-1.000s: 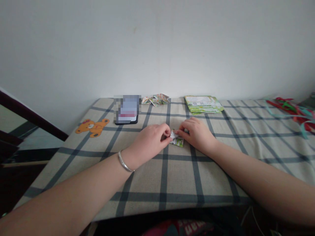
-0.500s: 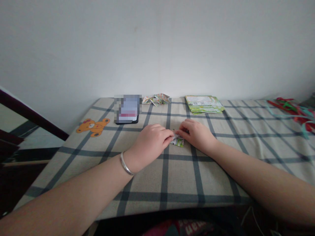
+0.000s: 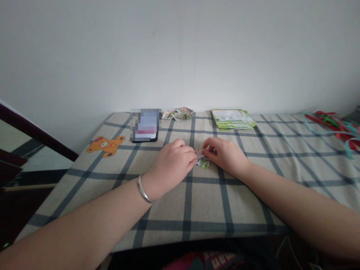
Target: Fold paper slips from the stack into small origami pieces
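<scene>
A small piece of printed green-and-white paper [image 3: 202, 162] lies on the checked tablecloth between my hands. My left hand [image 3: 176, 165], with a silver bangle on the wrist, has its fingers closed at the paper's left edge. From the other side, my right hand [image 3: 225, 153] pinches the paper's upper right part with curled fingers. The fingertips cover the paper's top, so its folds are hard to make out.
At the back stand folded paper pieces [image 3: 181, 113], beside a phone [image 3: 144, 125] with a blurred screen. A stack of green printed sheets [image 3: 234, 120] lies back right. Coloured ribbons [image 3: 337, 127] are at the far right, a bear cutout [image 3: 106, 145] at left.
The fingers of my left hand have shifted slightly back to the left, and a little more of the paper shows. My right hand has barely moved.
</scene>
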A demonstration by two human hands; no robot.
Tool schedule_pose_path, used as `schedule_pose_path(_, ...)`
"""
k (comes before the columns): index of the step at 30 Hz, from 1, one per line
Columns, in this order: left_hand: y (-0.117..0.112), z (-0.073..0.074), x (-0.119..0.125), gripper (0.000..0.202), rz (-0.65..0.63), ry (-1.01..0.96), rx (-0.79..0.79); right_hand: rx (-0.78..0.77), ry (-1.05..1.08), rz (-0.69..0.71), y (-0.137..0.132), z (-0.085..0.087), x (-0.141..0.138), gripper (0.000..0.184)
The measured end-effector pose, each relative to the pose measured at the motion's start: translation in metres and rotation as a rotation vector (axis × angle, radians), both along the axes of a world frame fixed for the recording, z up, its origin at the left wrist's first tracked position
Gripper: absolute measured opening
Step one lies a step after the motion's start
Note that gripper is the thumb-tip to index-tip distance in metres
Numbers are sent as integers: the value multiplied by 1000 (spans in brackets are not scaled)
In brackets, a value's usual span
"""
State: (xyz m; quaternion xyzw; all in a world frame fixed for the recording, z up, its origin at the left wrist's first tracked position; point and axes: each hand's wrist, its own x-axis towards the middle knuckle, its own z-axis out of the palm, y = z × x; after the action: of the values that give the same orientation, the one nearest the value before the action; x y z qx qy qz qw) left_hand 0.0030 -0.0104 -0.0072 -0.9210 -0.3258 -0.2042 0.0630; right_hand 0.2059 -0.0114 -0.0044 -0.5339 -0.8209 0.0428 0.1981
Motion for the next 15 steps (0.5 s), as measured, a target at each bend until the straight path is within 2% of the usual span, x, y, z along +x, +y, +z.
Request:
schedule_pose_path(8, 1, 1, 0, 17, -11, 18, -36, 75, -202, 92, -13, 7, 5, 24)
schedule_pose_path(15, 4, 2, -1, 17, -41, -10, -66, 97, -353, 63, -18, 11, 1, 33)
